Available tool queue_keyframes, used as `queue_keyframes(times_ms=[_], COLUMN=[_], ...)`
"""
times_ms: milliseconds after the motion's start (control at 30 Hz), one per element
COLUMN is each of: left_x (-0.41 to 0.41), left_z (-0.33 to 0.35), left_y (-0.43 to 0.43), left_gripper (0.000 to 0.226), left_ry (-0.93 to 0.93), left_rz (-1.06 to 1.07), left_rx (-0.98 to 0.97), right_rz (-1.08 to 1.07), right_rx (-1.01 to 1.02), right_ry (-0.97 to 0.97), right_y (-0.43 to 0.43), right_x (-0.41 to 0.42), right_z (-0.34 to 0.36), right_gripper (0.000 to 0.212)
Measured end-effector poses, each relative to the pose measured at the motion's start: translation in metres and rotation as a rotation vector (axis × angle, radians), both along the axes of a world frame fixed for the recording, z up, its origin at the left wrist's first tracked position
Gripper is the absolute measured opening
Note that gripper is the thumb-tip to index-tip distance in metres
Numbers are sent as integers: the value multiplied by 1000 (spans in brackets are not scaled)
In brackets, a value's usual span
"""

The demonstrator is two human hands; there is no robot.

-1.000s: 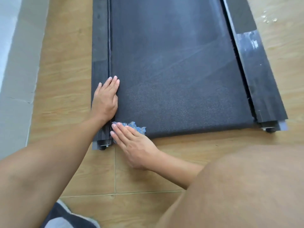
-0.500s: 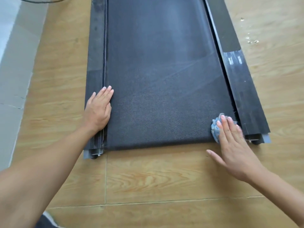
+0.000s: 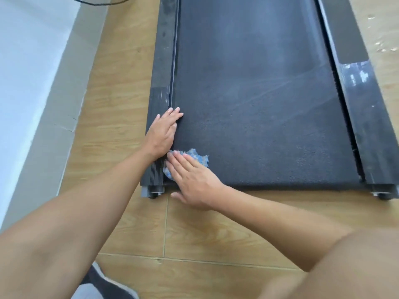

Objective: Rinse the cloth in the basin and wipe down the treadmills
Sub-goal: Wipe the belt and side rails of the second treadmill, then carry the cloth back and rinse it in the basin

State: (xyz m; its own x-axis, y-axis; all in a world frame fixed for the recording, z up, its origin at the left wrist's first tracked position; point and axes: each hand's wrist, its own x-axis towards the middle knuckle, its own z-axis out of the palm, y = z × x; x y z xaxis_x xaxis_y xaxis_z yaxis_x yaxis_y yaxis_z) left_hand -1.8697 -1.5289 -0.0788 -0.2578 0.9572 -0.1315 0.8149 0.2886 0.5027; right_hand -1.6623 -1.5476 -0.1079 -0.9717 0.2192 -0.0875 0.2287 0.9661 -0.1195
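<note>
A black treadmill deck (image 3: 259,104) lies flat on the wooden floor, its rear end toward me. A crumpled blue cloth (image 3: 197,157) sits on the belt at the near left corner. My right hand (image 3: 194,180) presses flat on the cloth with straight fingers, covering most of it. Flat on the left side rail (image 3: 162,67) rests my left hand (image 3: 164,132), its fingertips reaching onto the belt edge. No basin is in view.
The right side rail (image 3: 362,100) carries pale smears. A grey skirting and white wall (image 3: 32,83) run along the left. A black cable (image 3: 97,2) crosses the top left. Small white specks (image 3: 380,47) lie on the floor at right. My knee fills the lower right.
My right hand has swept the cloth from the belt's near right corner back to the near left corner. My left hand has stayed on the left rail.
</note>
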Motion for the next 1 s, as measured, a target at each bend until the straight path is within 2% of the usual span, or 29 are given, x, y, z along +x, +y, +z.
queue_keyframes(times_ms=[100, 233, 333, 467, 633, 733, 800, 867, 933, 1000], left_x=[11, 51, 85, 132, 183, 192, 191, 185, 173, 161], left_z=[-7, -21, -24, -26, -27, -15, 7, 38, 79, 120], left_y=[-1, 2, 17, 50, 76, 92, 110, 132, 153, 166], left_gripper=[48, 46, 50, 52, 50, 46, 45, 49, 61, 67], left_ry=[144, 277, 269, 183, 167, 128, 34, -26, -30, 32], left_rz=[65, 203, 212, 113, -49, -78, -137, -209, -254, -299], left_rx=[60, 173, 269, 332, 346, 335, 237, 39, -237, -422], right_rz=[24, -253, -471, -733, -627, -469, -482, -579, -688, -766], right_rx=[67, 86, 88, 41, 127, 31, -119, -250, -317, -299], right_ry=[1, 5, 11, -39, 67, 66, -19, -114, -142, -205], right_y=[-2, -2, 26, 77, 90, 88, 105, 140, 190, 235], right_x=[41, 120, 190, 271, 292, 284, 273, 255, 229, 199], right_z=[-6, -6, -6, 0, 4, 19, 51, 99, 158, 220], right_gripper=[94, 103, 100, 93, 65, 49, 34, 17, 18, 21])
